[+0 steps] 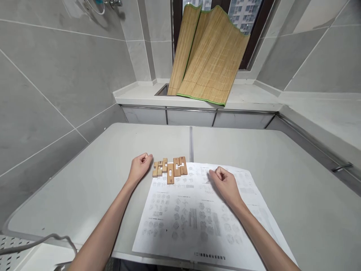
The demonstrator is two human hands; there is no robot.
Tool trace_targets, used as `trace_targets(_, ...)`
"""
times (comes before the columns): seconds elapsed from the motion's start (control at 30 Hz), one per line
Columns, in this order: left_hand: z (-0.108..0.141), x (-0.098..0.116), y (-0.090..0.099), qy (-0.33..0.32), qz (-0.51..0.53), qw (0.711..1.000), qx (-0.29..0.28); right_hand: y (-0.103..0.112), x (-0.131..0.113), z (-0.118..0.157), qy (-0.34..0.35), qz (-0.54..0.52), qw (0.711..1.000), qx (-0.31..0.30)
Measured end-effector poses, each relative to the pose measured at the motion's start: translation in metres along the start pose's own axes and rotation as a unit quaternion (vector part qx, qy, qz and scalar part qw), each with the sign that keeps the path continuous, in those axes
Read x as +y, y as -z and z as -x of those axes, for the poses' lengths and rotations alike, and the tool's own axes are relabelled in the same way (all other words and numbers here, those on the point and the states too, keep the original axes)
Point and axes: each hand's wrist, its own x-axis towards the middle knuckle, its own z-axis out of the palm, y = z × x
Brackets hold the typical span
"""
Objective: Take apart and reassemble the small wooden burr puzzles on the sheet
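Note:
My left hand (pixel 140 165) rests on the table in a loose fist, just left of a row of wooden puzzle pieces (pixel 176 167). These are flat, notched bars of light and darker wood, several of them lying side by side. One bar with a slot (pixel 170 180) sits lower than the others and bears the number 2. Over the right part of a large printed sheet (pixel 183 207), my right hand (pixel 225 182) is also closed in a fist. Neither fist shows anything held. The pieces lie along the sheet's upper left edge.
The light grey folding table (pixel 84 188) has a seam down its middle. Behind it, a bamboo mat (pixel 208 56) leans against the window on a white ledge (pixel 254 98). A grey cable (pixel 36 242) runs at the lower left. Tiled walls close in both sides.

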Motion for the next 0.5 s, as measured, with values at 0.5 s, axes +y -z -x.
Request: trace_targets(0.5, -0.0022, -0.0001, -0.0019, 0.003, -0.002, 1.0, 0.001, 0.0045, 0.0029, -0.0051, -0.014, -0.017, 0.996, 0.084)
